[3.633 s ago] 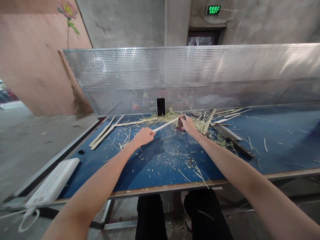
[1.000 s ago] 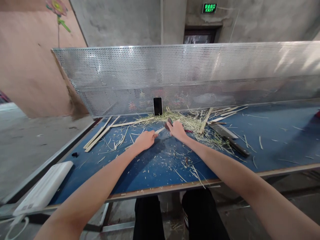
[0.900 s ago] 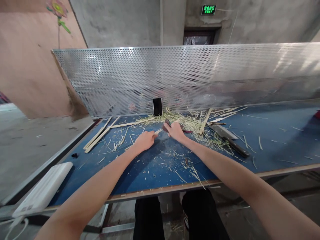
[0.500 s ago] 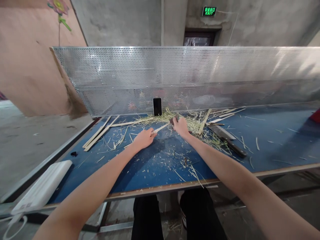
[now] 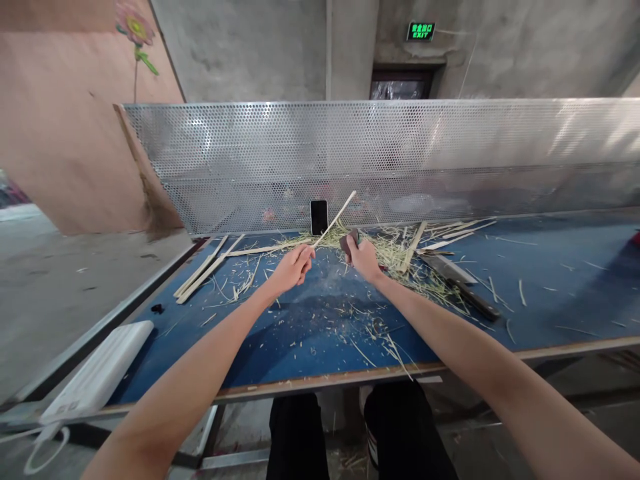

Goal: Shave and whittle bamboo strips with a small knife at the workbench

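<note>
My left hand [image 5: 293,265] is closed on the near end of a thin pale bamboo strip [image 5: 336,217], which now slants up and away toward the perforated metal screen [image 5: 400,153]. My right hand [image 5: 361,255] is closed round a small dark reddish-brown block [image 5: 349,240], held just right of the strip and apart from it. Both hands hover over the blue tabletop [image 5: 310,327], in front of a heap of pale bamboo shavings [image 5: 390,252].
A black phone [image 5: 319,216] leans against the screen. A cleaver [image 5: 463,283] with a dark handle lies to the right. Loose bamboo strips [image 5: 207,265] lie at the left, more at the back right [image 5: 450,231]. A white power bank [image 5: 97,370] with a cable sits at the near left corner.
The strip lay low between my hands with the block sliding along it; now my left hand has tilted its far end up, free of my right hand.
</note>
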The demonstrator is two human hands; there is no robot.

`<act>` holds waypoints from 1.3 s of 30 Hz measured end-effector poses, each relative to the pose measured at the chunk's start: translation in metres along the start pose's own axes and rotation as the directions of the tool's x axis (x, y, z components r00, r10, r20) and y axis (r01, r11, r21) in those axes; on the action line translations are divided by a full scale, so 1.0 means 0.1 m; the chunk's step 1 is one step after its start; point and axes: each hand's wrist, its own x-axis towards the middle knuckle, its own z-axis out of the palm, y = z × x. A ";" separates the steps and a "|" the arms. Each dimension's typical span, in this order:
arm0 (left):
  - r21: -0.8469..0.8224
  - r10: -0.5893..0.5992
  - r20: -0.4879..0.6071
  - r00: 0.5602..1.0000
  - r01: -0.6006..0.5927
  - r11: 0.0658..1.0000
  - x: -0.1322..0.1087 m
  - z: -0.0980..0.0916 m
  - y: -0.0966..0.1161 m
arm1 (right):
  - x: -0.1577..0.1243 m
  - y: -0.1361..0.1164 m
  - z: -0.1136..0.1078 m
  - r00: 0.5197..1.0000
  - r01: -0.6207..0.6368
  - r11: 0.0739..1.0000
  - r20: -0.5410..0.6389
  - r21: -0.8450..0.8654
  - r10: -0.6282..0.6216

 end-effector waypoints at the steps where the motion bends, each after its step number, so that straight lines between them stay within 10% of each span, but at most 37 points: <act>1: -0.077 0.000 0.025 1.000 0.002 0.997 0.00 0.01 0.02 | 0.00 0.01 0.00 1.000 0.009 1.000 0.008 -0.003 -0.009; 10: -0.423 -0.175 0.024 0.984 0.169 0.890 -0.01 0.07 0.04 | -0.01 0.02 0.03 0.997 0.009 0.999 0.075 -0.031 -0.007; 20: -0.618 -0.321 0.265 0.909 0.415 0.667 0.07 0.12 -0.20 | -0.05 -0.06 0.02 0.993 -0.012 0.996 0.112 -0.087 0.022; 32: -0.702 -0.330 0.328 0.885 0.462 0.542 0.10 0.12 -0.26 | -0.06 -0.08 0.00 0.986 -0.009 0.996 0.162 -0.089 0.023; 39: -0.705 -0.316 0.253 0.915 0.398 0.587 0.11 0.13 -0.37 | -0.06 -0.08 -0.02 0.891 0.124 0.972 0.453 -0.200 -0.021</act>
